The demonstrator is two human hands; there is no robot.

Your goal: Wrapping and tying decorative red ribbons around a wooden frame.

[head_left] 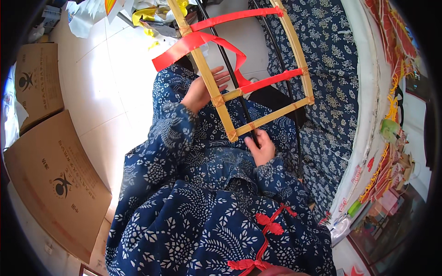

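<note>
A light wooden frame (pixel 221 112) with tied corner joints stands tilted over my lap. Red ribbon (pixel 274 83) wraps its crosspieces, and one loose ribbon end (pixel 177 51) loops out past the left rail. A long black rod (pixel 226 57) runs lengthwise through the frame; a second thin black rod (pixel 277 48) passes nearer the right rail. My left hand (pixel 205 90) is behind the left rail, fingers stretched out and apart, holding nothing that I can see. At the bottom crosspiece my right hand (pixel 262 148) pinches the lower part of the first black rod.
Two brown cardboard boxes (pixel 55 184) stand on the tiled floor at left. Blue flowered cloth (pixel 324 106) covers the surface at right, bordered by a white edge (pixel 368 92). Yellow and white scraps (pixel 147 18) lie at the far side. Red and yellow craft pieces (pixel 391 170) crowd the right.
</note>
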